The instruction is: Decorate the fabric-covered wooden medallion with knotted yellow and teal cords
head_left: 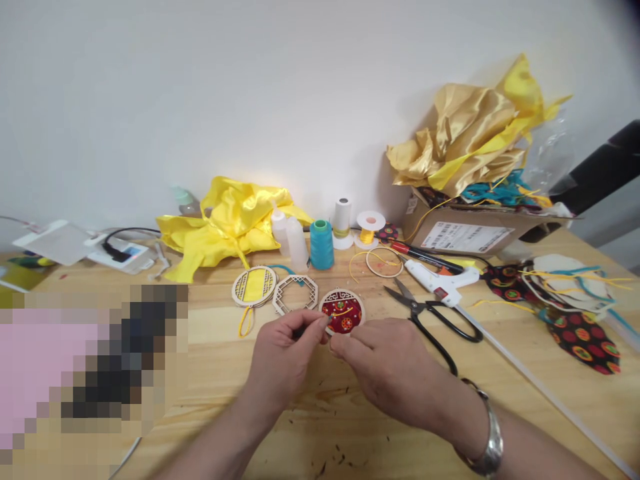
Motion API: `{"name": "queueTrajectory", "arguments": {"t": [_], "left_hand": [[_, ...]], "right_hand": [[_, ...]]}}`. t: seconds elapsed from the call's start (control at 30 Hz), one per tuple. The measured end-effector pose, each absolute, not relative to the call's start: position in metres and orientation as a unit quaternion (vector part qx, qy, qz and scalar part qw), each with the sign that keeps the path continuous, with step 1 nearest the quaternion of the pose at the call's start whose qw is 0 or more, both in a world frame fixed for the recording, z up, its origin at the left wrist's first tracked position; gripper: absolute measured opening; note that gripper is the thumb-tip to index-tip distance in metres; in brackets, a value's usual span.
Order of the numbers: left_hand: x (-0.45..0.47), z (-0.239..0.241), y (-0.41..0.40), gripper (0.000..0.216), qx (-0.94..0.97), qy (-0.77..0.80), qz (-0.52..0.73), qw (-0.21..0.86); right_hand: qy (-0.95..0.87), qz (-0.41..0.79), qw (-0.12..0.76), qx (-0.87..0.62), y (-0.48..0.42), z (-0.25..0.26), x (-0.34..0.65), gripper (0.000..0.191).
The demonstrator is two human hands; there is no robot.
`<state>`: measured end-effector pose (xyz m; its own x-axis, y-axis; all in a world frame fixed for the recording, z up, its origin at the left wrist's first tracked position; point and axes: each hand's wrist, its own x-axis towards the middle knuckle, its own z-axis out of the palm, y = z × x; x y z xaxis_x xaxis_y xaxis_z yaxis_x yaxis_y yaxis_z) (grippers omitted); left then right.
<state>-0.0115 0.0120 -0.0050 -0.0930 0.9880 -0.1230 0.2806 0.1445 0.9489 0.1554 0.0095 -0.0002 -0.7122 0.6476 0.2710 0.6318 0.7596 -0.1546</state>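
A round wooden ornament with red patterned cloth (343, 312) lies on the wooden table (210, 373). My left hand (287, 357) pinches something small and dark at the ornament's left edge. My right hand (395, 373), a metal watch on its wrist, rests just below the ornament with its fingers closed at the lower rim. A yellow cord runs across the red cloth. To the left lie an empty octagonal wooden frame (295, 294) and a round ornament with yellow cloth (254, 287).
Black scissors (433, 317) and a white glue gun (443, 280) lie to the right. Thread spools (321, 244), glue bottles and yellow satin (225, 223) stand behind. A cardboard box (470, 230) heaped with gold fabric sits at back right. Patterned fabric pieces (583, 333) lie far right.
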Motion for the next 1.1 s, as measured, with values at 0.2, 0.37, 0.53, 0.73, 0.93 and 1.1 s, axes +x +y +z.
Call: {"name": "queueTrajectory", "arguments": {"t": [0.2, 0.37, 0.53, 0.73, 0.93, 1.1], "left_hand": [[-0.01, -0.008, 0.012, 0.015, 0.61, 0.559, 0.356, 0.434], [-0.011, -0.006, 0.009, 0.018, 0.644, 0.505, 0.315, 0.481], [-0.012, 0.0, 0.008, 0.016, 0.602, 0.495, 0.337, 0.528], [-0.014, 0.0, 0.012, 0.018, 0.547, 0.522, 0.391, 0.525], [-0.016, -0.002, 0.015, 0.014, 0.519, 0.541, 0.435, 0.498], [-0.014, -0.003, 0.015, 0.011, 0.498, 0.566, 0.448, 0.48]], "right_hand": [[-0.924, -0.015, 0.2, -0.325, 0.016, 0.001, 0.16, 0.015], [-0.886, 0.093, 0.275, -0.361, 0.027, 0.003, 0.169, 0.018], [-0.824, 0.258, 0.326, -0.386, 0.037, -0.001, 0.168, 0.018], [-0.768, 0.381, 0.308, -0.413, 0.038, -0.01, 0.162, 0.019], [-0.76, 0.434, 0.261, -0.407, 0.03, -0.004, 0.156, 0.021], [-0.803, 0.345, 0.23, -0.429, 0.022, 0.003, 0.154, 0.024]]}}
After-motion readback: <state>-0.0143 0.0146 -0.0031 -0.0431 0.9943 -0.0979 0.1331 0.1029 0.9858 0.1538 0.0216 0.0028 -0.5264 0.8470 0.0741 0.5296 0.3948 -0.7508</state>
